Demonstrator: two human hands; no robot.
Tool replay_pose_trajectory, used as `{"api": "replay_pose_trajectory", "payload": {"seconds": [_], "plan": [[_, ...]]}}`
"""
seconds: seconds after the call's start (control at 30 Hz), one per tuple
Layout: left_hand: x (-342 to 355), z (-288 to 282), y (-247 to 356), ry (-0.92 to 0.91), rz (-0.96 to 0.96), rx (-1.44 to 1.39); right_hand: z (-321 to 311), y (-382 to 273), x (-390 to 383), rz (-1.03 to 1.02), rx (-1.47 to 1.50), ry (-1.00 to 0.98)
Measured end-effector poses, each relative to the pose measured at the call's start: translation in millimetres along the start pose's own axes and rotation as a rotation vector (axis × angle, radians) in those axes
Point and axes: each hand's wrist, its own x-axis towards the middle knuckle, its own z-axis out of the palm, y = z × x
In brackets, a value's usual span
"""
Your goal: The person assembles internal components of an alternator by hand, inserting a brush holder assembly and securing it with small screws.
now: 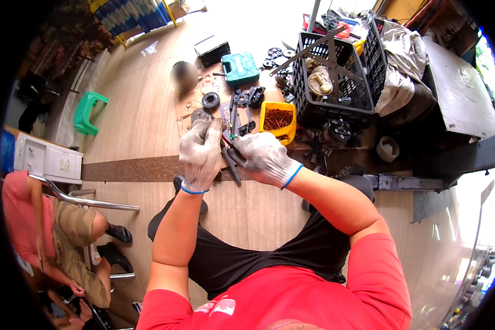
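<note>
Both of my hands wear whitish work gloves with blue cuffs and meet over the cluttered cardboard. My left hand (199,151) is closed, fingers pointing away from me, around a small grey part (202,114) that pokes out past the fingertips. Just right of it, my right hand (265,157) is closed on a tool with dark handles (232,169), which looks like pliers; its jaws are hidden. A thin red piece (226,141) shows between the two hands. Beyond them lie a black ring-shaped part (210,100) and a yellow container (279,122) of reddish-brown pieces.
A teal tool case (240,68) and a dark box (212,53) stand farther off. At right are a black crate (335,104) and a small white tub (388,149). A green stool (89,113) is at left; a seated person (49,220) is nearer.
</note>
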Motion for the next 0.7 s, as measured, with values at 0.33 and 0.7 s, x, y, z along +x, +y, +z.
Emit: {"api": "replay_pose_trajectory", "payload": {"seconds": [0.33,0.7], "plan": [[15,-19,-2,-0.349,-0.355,-0.497,-26,7,7,0.180,0.694,-0.372],[19,-18,-6,-0.089,-0.339,-0.535,-19,25,9,0.641,1.397,-0.158]]}}
